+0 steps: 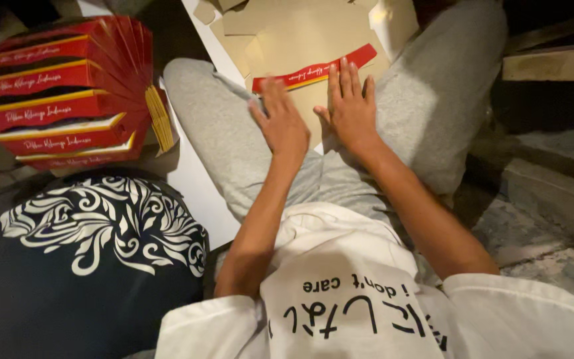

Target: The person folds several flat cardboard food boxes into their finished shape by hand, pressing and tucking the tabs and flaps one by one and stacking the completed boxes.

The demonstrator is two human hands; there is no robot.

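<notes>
Both my hands press flat on a brown cardboard box blank (300,40) with a red and yellow flap (313,68), lying between my grey-trousered legs. My left hand (282,123) rests palm down on the near part of the blank, fingers apart and slightly blurred. Beside it, my right hand (350,106) lies palm down with its fingertips touching the red flap. Neither hand grips anything.
A stack of folded red and yellow boxes (68,93) stands at the upper left. A dark cushion with a white swirl pattern (94,252) lies at the lower left. A stone step (553,166) and wooden boards (553,63) are on the right.
</notes>
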